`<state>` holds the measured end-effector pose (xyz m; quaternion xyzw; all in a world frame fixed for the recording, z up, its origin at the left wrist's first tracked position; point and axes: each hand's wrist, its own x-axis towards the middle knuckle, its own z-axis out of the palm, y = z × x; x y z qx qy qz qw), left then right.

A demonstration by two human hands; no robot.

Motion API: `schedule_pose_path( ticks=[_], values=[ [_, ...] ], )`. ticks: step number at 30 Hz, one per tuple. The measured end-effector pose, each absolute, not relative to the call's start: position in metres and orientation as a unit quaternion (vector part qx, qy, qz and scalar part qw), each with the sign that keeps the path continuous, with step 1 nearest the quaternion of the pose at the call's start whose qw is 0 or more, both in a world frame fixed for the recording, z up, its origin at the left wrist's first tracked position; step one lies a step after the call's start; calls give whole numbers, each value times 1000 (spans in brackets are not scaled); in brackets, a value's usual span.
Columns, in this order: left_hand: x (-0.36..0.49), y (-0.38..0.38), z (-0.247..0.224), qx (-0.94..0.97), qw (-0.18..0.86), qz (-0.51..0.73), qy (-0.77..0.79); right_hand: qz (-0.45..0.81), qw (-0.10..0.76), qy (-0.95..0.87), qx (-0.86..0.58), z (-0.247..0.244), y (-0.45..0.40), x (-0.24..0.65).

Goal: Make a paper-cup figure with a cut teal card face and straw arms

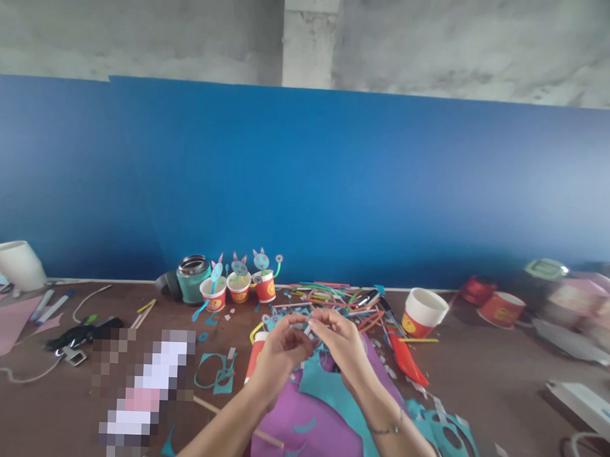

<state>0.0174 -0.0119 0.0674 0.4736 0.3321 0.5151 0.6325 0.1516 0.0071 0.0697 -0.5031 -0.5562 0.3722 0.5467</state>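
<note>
My left hand and my right hand meet above the middle of the table, their fingertips pinched together. Between them shows a small white strip, too small to tell its exact kind. Beneath my hands lie a purple sheet and a cut turquoise sheet. Partly hidden behind my left hand stands a red and white paper cup, with a turquoise cut-out figure at its top.
Three paper cups with turquoise animal figures stand at the back, beside a teal jar. Pipe cleaners lie behind my hands. To the right are stacked cups, a red-handled tool and turquoise offcuts.
</note>
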Motion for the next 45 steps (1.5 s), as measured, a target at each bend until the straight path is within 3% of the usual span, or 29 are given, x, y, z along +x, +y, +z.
schedule_pose_path(
  ticks=[18,26,33,45],
  values=[
    [13,-6,72,408,570,603,381,350,507,-601,-510,87,-7,144],
    [16,-11,74,383,615,586,362,351,595,-537,-484,83,-1,150],
    [19,-15,74,402,655,545,335,433,542,-555,-459,78,4,157],
    [21,-18,74,435,664,514,327,324,533,-597,-505,79,5,155]
  ],
)
